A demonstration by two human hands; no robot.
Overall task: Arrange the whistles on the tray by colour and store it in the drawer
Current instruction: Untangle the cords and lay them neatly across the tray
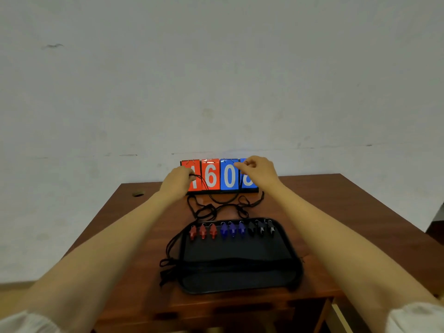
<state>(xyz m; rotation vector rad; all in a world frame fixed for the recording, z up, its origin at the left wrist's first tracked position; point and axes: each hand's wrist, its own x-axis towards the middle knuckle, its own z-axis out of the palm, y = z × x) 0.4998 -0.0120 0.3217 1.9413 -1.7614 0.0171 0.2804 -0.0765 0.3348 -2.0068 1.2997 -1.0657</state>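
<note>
A black tray (240, 275) lies on the wooden table (336, 212). Along its far edge stand three red whistles (203, 231), three blue whistles (232, 230) and three black whistles (261, 228) in a row. Their black cords (211, 209) trail over the table behind the tray and down its left side. My left hand (176, 182) is raised beyond the tray, its fingers closed on a black cord. My right hand (258, 170) is up in front of the scoreboard with fingers pinched; whether it holds a cord is unclear.
A flip scoreboard (219, 175) with red and blue number cards stands at the table's far edge against the white wall. A small round knot or hole (138, 194) marks the far left of the table top. The table front shows below the tray.
</note>
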